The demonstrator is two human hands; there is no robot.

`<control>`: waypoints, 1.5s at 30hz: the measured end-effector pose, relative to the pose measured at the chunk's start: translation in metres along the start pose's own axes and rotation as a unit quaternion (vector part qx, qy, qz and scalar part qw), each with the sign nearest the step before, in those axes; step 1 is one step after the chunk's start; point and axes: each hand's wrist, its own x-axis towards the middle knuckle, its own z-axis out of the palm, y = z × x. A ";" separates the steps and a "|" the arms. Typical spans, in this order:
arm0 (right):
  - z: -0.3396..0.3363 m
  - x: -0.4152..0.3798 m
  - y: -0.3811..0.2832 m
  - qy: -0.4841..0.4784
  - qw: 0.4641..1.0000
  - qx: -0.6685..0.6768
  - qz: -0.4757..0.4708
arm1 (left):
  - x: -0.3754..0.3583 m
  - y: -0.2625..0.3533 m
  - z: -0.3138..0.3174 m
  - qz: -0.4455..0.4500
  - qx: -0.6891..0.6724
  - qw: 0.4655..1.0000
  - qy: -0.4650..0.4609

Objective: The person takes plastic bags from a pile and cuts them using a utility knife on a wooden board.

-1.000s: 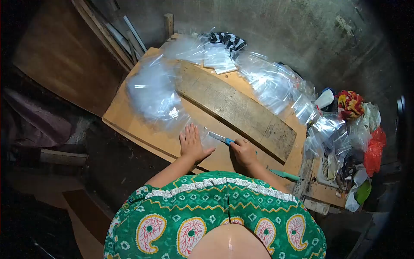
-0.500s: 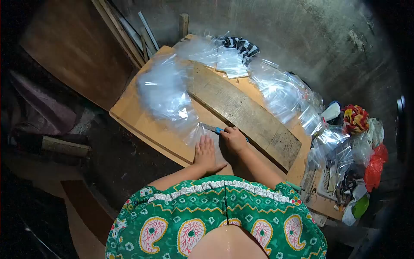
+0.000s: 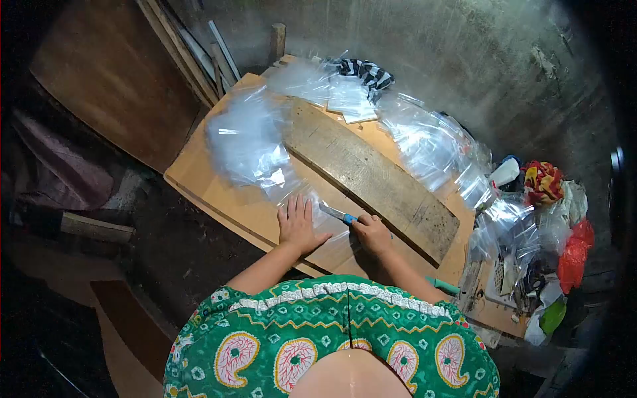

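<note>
My left hand (image 3: 296, 227) lies flat with fingers spread on a clear plastic sheet (image 3: 330, 230) on the table. In my right hand (image 3: 374, 235) is a blue-handled knife (image 3: 348, 217), its blade pointing up and left over the sheet, a short way from my left fingers. A heap of clear plastic (image 3: 244, 144) sits just beyond my left hand. Alongside the knife, a thick wooden plank (image 3: 375, 178) runs diagonally across the table.
The wooden table (image 3: 199, 171) also bears more clear plastic (image 3: 424, 142) beyond the plank. A red and yellow cloth (image 3: 543, 180), a red plastic bag (image 3: 575, 255) and a green-handled item (image 3: 444, 286) are at the right. Wooden boards (image 3: 113, 79) lean at the left.
My left hand has slid leftward and a little away from me. My right hand and the knife have shifted right and slightly toward me, leaving a wider gap between the hands.
</note>
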 end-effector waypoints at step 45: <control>0.020 0.025 -0.017 0.023 0.999 0.017 -0.031 | 0.016 -0.031 -0.004 0.004 0.000 1.000 -0.023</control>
